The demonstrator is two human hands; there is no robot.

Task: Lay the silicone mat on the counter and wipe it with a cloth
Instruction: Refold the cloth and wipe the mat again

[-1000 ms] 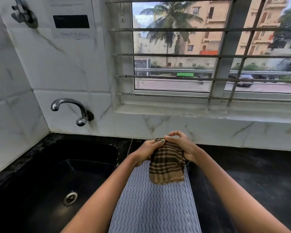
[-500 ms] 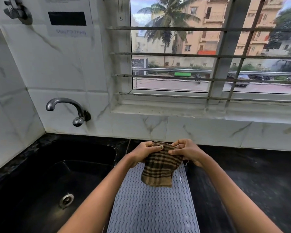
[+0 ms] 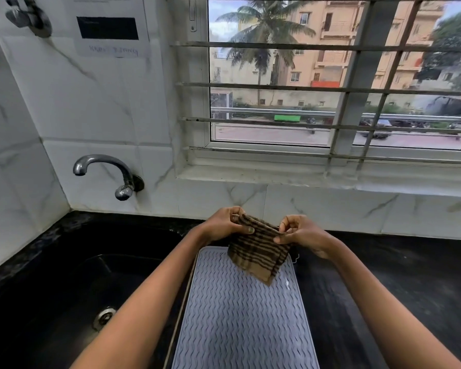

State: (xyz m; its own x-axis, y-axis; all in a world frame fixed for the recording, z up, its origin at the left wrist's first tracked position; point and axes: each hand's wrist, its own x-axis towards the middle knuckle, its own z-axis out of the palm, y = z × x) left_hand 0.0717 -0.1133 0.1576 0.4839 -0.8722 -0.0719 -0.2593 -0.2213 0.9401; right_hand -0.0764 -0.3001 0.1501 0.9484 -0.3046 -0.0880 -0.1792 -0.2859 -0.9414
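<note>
A grey silicone mat (image 3: 240, 320) with a wavy ribbed surface lies flat on the black counter (image 3: 399, 283), just right of the sink. Above its far end hangs a brown cloth (image 3: 258, 255) with dark stripes, folded over. My left hand (image 3: 224, 226) pinches the cloth's upper left edge and my right hand (image 3: 301, 233) pinches its upper right edge. The cloth's lower corner dangles close to the mat; I cannot tell whether it touches.
A black sink (image 3: 72, 296) with a metal drain (image 3: 104, 316) sits left of the mat. A chrome tap (image 3: 109, 174) juts from the white marble-tiled wall. A barred window (image 3: 330, 83) fills the back wall above a sill.
My hands have drawn apart along the cloth's top edge, spreading it wider. The cloth now hangs slanted, with its lower corner to the right.
</note>
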